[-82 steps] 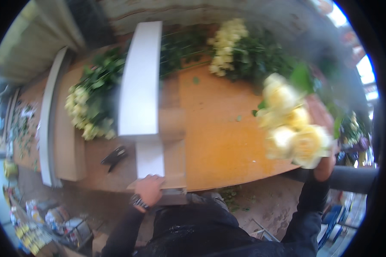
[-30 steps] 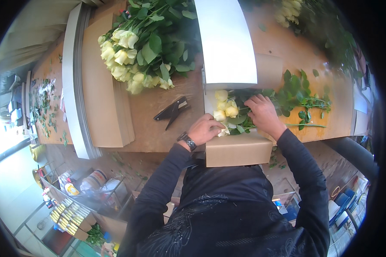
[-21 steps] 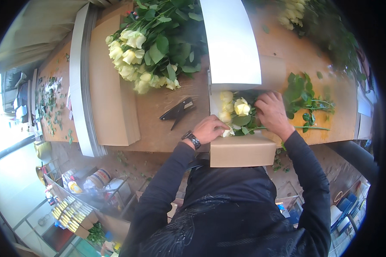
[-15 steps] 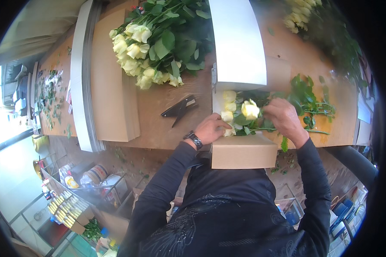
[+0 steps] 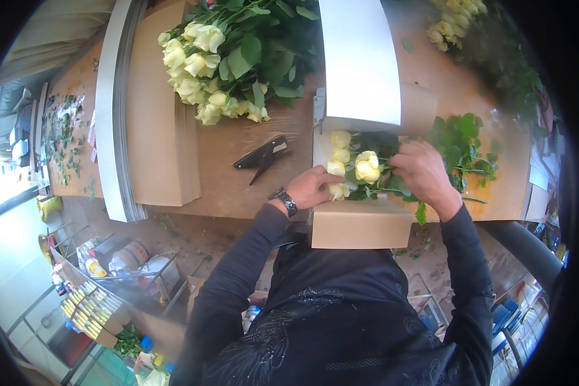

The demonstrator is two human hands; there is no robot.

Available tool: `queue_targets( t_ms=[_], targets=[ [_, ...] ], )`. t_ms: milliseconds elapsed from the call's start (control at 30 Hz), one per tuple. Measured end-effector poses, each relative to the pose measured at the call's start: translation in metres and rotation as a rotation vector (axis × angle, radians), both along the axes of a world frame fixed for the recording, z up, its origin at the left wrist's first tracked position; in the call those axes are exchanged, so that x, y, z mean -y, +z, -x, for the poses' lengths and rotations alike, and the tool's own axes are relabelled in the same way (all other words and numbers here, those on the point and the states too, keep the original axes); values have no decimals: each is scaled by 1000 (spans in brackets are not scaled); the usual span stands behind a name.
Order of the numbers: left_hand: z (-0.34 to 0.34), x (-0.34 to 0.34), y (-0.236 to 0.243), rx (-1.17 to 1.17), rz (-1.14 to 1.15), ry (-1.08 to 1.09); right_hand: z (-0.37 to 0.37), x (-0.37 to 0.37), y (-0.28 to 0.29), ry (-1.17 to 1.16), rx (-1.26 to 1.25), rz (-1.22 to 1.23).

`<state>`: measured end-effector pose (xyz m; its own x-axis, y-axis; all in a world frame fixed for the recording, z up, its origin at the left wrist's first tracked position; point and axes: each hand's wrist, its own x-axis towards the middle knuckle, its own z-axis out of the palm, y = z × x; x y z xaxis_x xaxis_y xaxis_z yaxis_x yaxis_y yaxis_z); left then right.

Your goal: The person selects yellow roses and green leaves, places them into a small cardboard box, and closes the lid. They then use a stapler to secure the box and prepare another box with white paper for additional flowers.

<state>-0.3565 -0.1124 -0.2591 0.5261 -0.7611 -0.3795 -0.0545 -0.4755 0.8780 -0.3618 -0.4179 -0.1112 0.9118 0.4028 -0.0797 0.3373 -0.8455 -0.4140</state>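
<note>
Left hand apparently touches pale roses; right hand grips stems.

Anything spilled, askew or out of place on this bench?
Loose leaves and stem trimmings litter the far left of the wooden bench, with more on the floor below. Otherwise, nothing stands out; both hands arrange the yellow roses.

Flat brown cardboard stack left on table; yellow packages below.

Relative to the long brown wooden worktable: stack of flat brown cardboard sheets on its left part, big bunch of pale yellow roses behind centre, black hand stapler at centre, small bundle of pale yellow roses right of it, on a brown cardboard sheet at the front edge.
</note>
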Motion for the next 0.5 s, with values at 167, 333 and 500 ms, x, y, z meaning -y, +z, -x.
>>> queue_targets(
  t_ms=[167,333,500],
  targets=[
    [-8,5,0,73,-72,-114,0,-1,39,-88,233,77],
    [-6,5,-8,100,-27,-75,12,-7,40,-17,-13,44],
    [-5,11,-14,148,-7,-2,21,-27,-23,92,-341,-69]
  ],
)
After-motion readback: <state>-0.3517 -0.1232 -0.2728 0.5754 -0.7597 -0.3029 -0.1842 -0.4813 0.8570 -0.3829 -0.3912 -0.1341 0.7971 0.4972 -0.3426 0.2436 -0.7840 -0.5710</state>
